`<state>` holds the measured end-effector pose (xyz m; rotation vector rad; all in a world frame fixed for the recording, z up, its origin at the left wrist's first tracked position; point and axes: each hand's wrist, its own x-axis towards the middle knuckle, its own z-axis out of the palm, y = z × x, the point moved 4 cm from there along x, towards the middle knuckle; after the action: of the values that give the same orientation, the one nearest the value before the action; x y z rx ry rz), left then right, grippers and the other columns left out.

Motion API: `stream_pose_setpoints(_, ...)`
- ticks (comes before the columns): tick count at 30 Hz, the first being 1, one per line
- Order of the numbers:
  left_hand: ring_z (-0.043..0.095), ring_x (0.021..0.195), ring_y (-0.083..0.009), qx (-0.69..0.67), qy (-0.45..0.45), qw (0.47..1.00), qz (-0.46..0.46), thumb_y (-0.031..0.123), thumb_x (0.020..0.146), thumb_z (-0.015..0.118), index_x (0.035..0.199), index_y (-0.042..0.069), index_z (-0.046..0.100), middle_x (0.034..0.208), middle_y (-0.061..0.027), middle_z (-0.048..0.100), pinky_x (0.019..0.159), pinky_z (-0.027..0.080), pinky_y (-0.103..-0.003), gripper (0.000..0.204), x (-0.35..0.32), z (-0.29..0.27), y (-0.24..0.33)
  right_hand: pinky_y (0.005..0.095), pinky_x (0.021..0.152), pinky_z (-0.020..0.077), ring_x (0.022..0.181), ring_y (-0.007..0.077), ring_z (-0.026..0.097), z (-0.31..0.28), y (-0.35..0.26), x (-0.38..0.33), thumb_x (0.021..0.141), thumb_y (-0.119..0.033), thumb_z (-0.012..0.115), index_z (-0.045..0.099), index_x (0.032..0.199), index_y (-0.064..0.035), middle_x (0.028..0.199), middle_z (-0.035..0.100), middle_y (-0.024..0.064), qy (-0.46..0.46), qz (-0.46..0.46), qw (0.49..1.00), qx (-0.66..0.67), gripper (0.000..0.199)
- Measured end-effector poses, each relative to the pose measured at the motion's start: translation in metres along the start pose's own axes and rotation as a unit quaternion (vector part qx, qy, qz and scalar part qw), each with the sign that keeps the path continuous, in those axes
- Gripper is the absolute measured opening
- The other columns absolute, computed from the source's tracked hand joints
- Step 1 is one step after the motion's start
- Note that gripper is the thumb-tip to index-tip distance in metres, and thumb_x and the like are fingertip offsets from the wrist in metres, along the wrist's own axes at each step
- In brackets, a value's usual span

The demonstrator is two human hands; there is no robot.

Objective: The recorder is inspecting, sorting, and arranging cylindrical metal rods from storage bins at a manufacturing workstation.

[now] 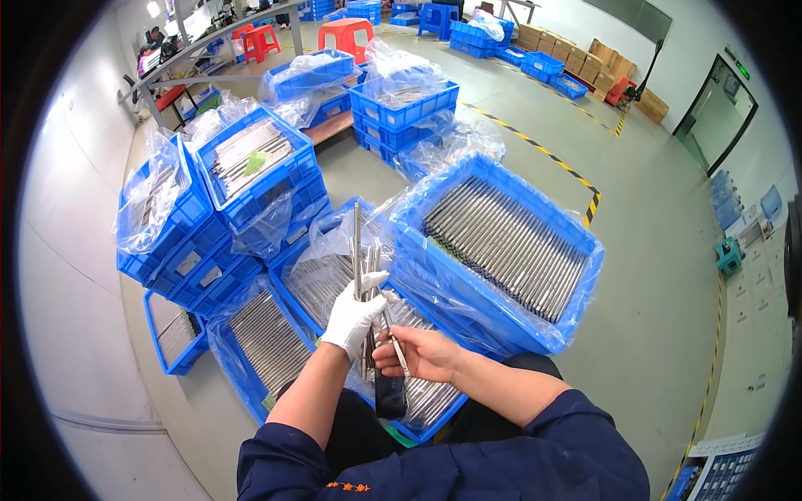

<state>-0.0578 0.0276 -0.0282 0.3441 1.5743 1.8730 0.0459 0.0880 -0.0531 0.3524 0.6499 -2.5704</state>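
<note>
My left hand (349, 319), in a white glove, is closed around several slim metal rods (357, 250) that stand roughly upright. Close beside it, my bare right hand (428, 354) pinches one thin metal rod (400, 355), tilted with its lower end toward me. Both hands are above a blue crate (447, 415) lined with clear plastic and holding more rods. Below the hands is a dark rectangular thing (390, 398) whose kind I cannot tell. To the right, a taller blue crate (589, 265) holds neat rows of metal rods (510, 246).
Stacked blue crates (180, 250) with plastic film stand at the left; another stack (401, 117) is farther ahead. A low crate (171, 367) sits on the floor. Red stools (345, 35), cardboard boxes (576, 58) and a red pallet jack (620, 90) are at the back.
</note>
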Motion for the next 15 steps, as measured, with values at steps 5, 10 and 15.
stream_pose_setpoints(5,0.046,0.057,-0.0062,0.014,-0.011,1.000,0.015,0.003,0.071,0.056,0.108,0.004,0.048,0.080,-0.0064,0.058,0.049,0.037,-0.017,0.037,0.000,0.000,-0.001,0.0354,0.073,0.0466,0.082,0.0221,0.058,-0.004,0.012,0.004,0.090,-0.025,0.033,0.050,0.091,-0.0060,0.090,0.059,0.0107,-0.017,0.036,0.998,0.043,0.025)
stream_pose_setpoints(10,0.054,0.071,-0.0097,0.024,0.049,0.998,0.021,0.004,0.071,0.056,0.107,0.003,0.050,0.080,-0.0054,0.058,0.057,0.041,-0.019,0.036,0.003,-0.011,0.010,0.0333,0.074,0.0478,0.083,0.0215,0.058,0.006,0.022,-0.003,0.087,-0.022,0.042,0.051,0.091,-0.0051,0.090,0.059,0.0104,-0.019,0.087,0.996,0.013,0.020)
stream_pose_setpoints(15,0.048,0.056,-0.0072,-0.067,0.074,0.994,0.039,0.004,0.072,0.054,0.114,0.001,0.042,0.079,-0.0084,0.059,0.050,0.039,-0.018,0.043,0.012,-0.035,0.011,0.0308,0.073,0.0477,0.082,0.0186,0.059,0.017,0.030,-0.010,0.086,-0.018,0.045,0.051,0.094,-0.0057,0.088,0.060,0.0086,-0.091,0.125,0.987,-0.035,0.016)
